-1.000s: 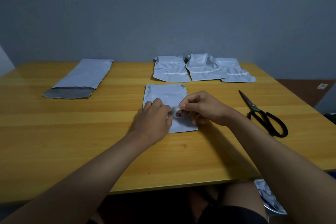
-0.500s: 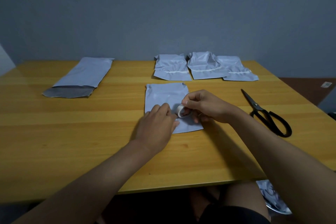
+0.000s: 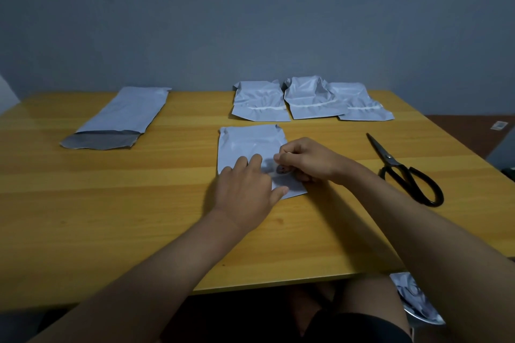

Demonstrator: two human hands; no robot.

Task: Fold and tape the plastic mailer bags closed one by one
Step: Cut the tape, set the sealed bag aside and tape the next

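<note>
Left hand (image 3: pixel 246 188): fingers flat, pressing folded white plastic mailer bag (image 3: pixel 248 145).
Right hand (image 3: pixel 303 159): pinching small tape roll (image 3: pixel 281 169) atop that bag.

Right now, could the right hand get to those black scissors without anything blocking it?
Probably yes. The scissors lie on bare table just right of the right hand, nothing between. But that hand grips a tape roll, so it would need freeing first.
</note>
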